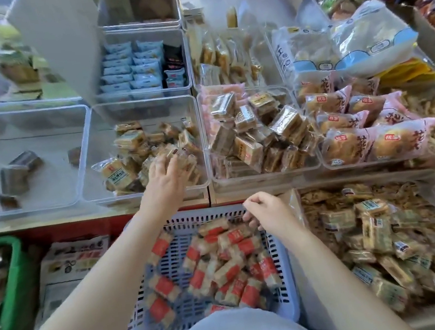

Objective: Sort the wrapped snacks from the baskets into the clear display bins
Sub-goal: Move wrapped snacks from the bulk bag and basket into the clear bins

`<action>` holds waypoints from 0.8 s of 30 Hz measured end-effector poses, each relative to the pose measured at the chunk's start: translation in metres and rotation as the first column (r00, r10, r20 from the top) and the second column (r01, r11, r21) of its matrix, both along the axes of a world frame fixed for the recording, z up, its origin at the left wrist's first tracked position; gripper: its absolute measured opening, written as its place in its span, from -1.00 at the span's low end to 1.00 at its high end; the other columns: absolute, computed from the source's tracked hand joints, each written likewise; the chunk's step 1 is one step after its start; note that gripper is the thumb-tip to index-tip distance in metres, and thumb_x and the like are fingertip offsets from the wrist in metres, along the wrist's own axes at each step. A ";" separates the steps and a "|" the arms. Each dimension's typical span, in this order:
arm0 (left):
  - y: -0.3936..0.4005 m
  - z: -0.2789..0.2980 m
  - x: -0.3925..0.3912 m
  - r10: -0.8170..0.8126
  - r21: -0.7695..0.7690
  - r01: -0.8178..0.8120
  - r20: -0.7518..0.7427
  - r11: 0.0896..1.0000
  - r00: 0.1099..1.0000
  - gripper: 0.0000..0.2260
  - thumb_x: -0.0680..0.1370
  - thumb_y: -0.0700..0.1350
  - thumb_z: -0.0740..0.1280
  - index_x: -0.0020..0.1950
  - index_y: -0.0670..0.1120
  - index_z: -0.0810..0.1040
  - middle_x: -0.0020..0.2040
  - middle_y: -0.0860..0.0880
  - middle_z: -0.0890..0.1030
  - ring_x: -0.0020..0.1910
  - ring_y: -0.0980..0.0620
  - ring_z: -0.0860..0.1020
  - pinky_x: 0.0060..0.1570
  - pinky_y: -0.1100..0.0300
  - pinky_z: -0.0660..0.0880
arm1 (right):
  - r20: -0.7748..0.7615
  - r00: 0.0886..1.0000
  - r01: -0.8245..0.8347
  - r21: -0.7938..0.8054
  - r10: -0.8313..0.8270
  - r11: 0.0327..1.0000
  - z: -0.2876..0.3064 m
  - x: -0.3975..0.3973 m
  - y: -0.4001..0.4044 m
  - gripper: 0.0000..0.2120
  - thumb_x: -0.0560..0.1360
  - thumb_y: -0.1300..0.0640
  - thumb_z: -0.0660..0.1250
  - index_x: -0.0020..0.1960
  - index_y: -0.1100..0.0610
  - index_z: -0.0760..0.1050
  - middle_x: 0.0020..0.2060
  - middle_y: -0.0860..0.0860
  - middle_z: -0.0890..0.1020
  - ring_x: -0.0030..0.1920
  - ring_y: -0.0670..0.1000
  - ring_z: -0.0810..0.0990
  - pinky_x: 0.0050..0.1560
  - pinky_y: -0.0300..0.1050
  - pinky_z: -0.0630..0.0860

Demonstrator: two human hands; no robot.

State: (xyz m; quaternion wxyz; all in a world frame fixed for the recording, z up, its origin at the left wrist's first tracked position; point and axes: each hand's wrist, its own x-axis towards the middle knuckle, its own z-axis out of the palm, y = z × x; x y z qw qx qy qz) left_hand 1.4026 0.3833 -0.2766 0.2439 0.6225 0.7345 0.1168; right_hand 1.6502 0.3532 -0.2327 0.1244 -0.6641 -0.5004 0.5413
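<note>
Left hand (164,173) | fingers spread on snacks (180,153) in clear bin (89,163) | right hand (268,211) fingers curled, grip unclear

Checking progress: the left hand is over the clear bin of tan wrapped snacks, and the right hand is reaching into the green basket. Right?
Not quite. In the head view the right hand reaches into the blue basket; the green basket sits apart. The left hand is over the clear bin.
</note>
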 end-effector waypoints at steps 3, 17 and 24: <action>-0.001 -0.006 0.008 -0.140 -0.124 0.119 -0.181 0.985 0.973 -0.47 0.66 0.17 0.11 0.59 0.00 0.19 0.63 -0.12 -0.04 0.60 -0.11 -0.15 0.54 -0.16 -0.06 | 0.035 0.999 0.014 0.011 -0.014 1.000 -0.005 0.015 -0.005 -0.84 0.64 0.02 0.22 0.03 0.06 0.54 -0.11 0.00 0.68 -0.14 -0.02 0.63 -0.07 -0.08 0.56; -0.047 0.019 0.185 -0.529 -0.256 0.505 -0.034 0.825 0.848 -0.80 0.64 -0.06 0.15 0.10 -0.05 0.55 0.04 0.00 0.58 -0.08 0.02 0.57 -0.23 0.16 0.46 | 0.834 0.525 -0.386 0.054 0.171 0.921 -0.062 0.198 -0.010 -0.40 0.57 0.19 0.30 0.55 -0.02 0.19 0.56 0.01 0.22 0.58 0.15 0.06 0.51 0.20 0.10; -0.051 0.029 0.211 -0.507 -0.229 0.490 -0.019 0.841 0.862 -0.66 0.64 -0.02 0.19 0.42 0.08 0.43 0.31 0.03 0.48 0.14 0.00 0.56 -0.03 0.12 0.53 | 0.826 0.562 -0.461 0.277 0.036 0.843 -0.074 0.213 -0.008 -0.68 0.50 0.20 0.29 0.25 0.06 0.51 0.22 0.03 0.57 0.33 0.15 0.35 0.41 0.17 0.15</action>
